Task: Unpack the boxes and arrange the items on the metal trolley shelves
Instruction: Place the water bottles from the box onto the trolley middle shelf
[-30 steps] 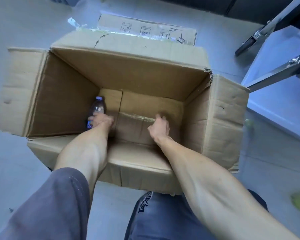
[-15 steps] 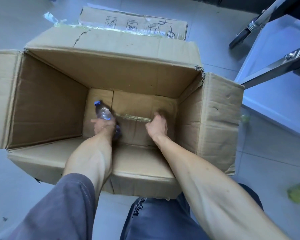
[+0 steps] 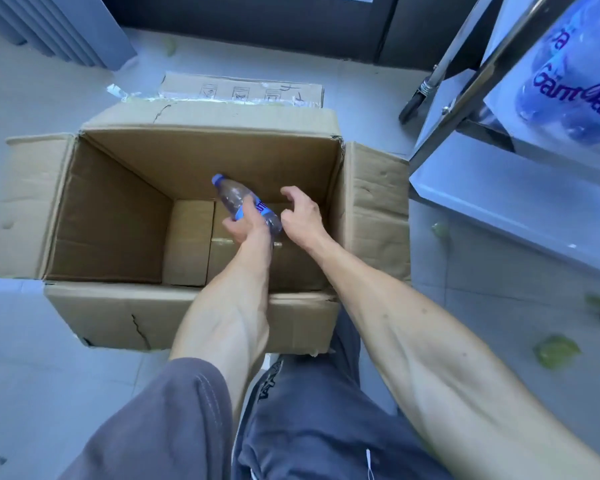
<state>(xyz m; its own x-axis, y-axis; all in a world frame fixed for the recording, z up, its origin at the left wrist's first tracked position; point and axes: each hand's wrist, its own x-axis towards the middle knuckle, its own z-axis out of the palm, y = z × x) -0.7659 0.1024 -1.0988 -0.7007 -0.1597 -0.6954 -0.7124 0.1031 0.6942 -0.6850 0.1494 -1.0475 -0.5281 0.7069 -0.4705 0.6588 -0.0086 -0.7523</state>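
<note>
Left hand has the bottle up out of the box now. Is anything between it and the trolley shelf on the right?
Only partly clear. The water bottle in the left hand is above the cardboard box. The empty right hand and the box's right flap lie between it and the trolley shelf, which shows bare metal nearest the box.

Floor [image 3: 49, 358] bears box [image 3: 187, 317], perhaps leaves [image 3: 556, 351]
</note>
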